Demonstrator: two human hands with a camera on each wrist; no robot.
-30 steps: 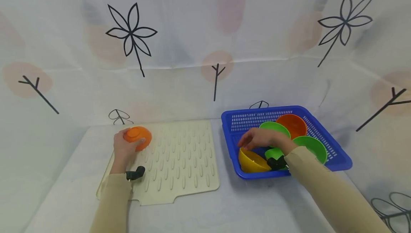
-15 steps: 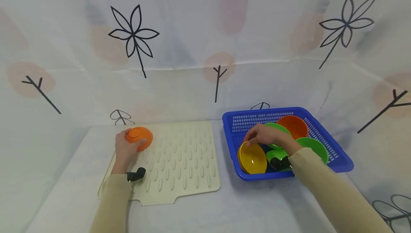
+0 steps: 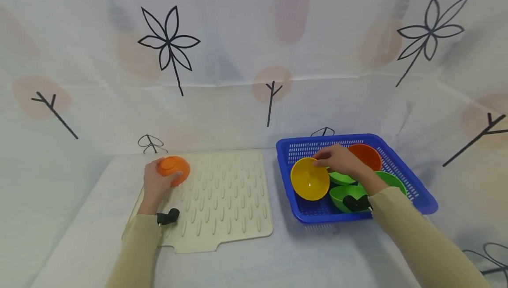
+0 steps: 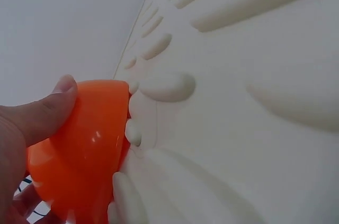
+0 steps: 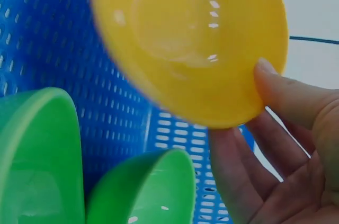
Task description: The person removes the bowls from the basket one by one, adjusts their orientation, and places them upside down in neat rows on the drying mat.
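Yellow bowl, right wrist view: right hand pinches its rim, thumb inside, at left end of the basket; slim hold, could slip or clip a green bowl. Left wrist view: left hand clamped on orange bowl, rim down on ridged mat; sideways pressure might slide it. Head view: mat left of basket, white tabletop beneath, leaf-printed sheet behind.

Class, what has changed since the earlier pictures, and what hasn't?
The right hand has pinched the yellow bowl and raised it away from the near edge of the blue basket, opening turned toward the head camera. Unchanged: the left hand holds the overturned orange bowl on the mat.
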